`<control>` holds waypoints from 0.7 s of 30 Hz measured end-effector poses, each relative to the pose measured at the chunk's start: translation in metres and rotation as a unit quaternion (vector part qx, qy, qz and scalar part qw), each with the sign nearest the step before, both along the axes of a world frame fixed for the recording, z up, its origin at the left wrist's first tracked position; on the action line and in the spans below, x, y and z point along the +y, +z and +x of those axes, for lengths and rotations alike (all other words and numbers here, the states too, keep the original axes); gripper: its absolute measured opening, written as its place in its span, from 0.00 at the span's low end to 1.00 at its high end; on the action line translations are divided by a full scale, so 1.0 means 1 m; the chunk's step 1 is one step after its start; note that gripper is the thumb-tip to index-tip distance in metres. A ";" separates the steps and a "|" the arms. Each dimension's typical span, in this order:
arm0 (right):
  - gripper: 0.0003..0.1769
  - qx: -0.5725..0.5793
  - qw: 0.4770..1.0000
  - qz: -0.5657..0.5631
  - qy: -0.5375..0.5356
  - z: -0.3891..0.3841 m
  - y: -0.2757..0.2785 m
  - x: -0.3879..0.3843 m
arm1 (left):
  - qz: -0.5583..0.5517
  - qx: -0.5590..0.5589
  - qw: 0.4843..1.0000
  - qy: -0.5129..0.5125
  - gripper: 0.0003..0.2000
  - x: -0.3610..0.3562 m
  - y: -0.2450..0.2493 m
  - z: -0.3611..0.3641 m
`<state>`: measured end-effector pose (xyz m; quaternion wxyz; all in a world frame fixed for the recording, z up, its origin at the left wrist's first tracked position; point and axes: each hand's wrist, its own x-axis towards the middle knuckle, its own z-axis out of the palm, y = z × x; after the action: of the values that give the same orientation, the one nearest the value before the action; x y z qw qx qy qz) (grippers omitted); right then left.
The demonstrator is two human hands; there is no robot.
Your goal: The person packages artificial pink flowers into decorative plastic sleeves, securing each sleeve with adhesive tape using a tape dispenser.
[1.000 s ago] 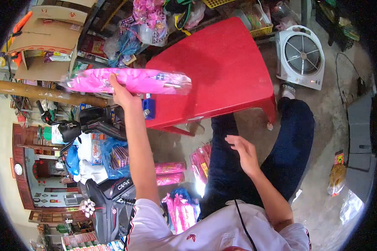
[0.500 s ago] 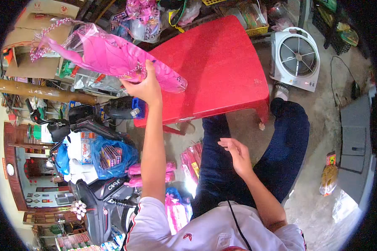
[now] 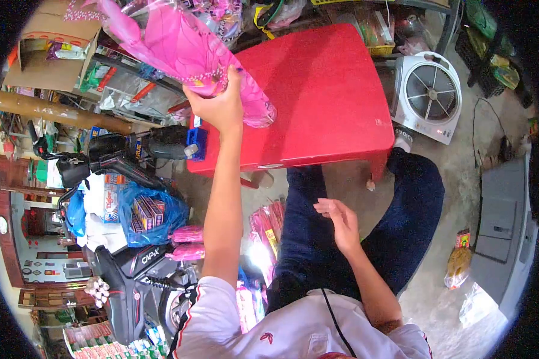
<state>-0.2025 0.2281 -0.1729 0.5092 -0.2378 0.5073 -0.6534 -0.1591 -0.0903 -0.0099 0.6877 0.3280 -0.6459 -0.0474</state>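
The person's left hand [image 3: 218, 107] is gripping a pink bundle [image 3: 185, 48] around its lower part, while the right hand [image 3: 341, 226], well apart, is hovering empty above the dark trousers [image 3: 308, 245] with fingers loosely extended. The bundle is lying up and left of the right hand, its long axis slanting from upper left to lower right. Its lower end is overlapping the left edge of the red table [image 3: 317, 90]; contact cannot be told. The surface is stretching rightward from there, a blue item [image 3: 196, 145] sitting at its near left corner.
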 end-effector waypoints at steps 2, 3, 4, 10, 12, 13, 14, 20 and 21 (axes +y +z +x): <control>0.23 0.008 1.000 0.001 0.004 -0.001 0.004 0.003 | -0.001 0.021 0.999 -0.030 0.29 -0.001 0.001 0.008; 0.23 0.014 1.000 -0.003 0.006 -0.002 0.006 0.003 | -0.003 0.030 0.998 -0.046 0.28 -0.002 0.002 0.014; 0.23 0.021 1.000 -0.006 0.006 -0.003 0.009 0.003 | 0.042 0.024 0.997 -0.056 0.27 0.000 0.003 0.026; 0.20 0.054 0.997 -0.043 0.019 -0.022 0.053 0.003 | 0.242 -0.050 0.957 -0.152 0.30 0.081 0.009 0.094; 0.19 0.063 0.996 -0.069 0.014 -0.031 0.072 0.001 | 0.235 -0.113 0.951 -0.166 0.33 0.120 0.013 0.097; 0.20 0.093 0.991 -0.094 0.021 -0.037 0.084 0.001 | 0.265 -0.138 0.937 -0.182 0.34 0.136 0.014 0.101; 0.23 0.123 0.985 -0.115 0.028 -0.046 0.098 -0.002 | 0.299 -0.161 0.919 -0.199 0.35 0.151 0.011 0.104; 0.47 0.093 0.977 -0.143 0.126 -0.047 0.129 -0.023 | 0.331 -0.261 0.868 -0.262 0.37 0.202 -0.023 0.109; 0.50 0.070 0.972 -0.158 0.158 -0.043 0.120 -0.029 | 0.369 -0.226 0.854 -0.288 0.38 0.204 -0.033 0.110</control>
<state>-0.2456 0.1991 -0.0524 0.5254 -0.4369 0.3883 -0.6184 -0.0489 0.1138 -0.0431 0.3072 0.3592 -0.7838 -0.4028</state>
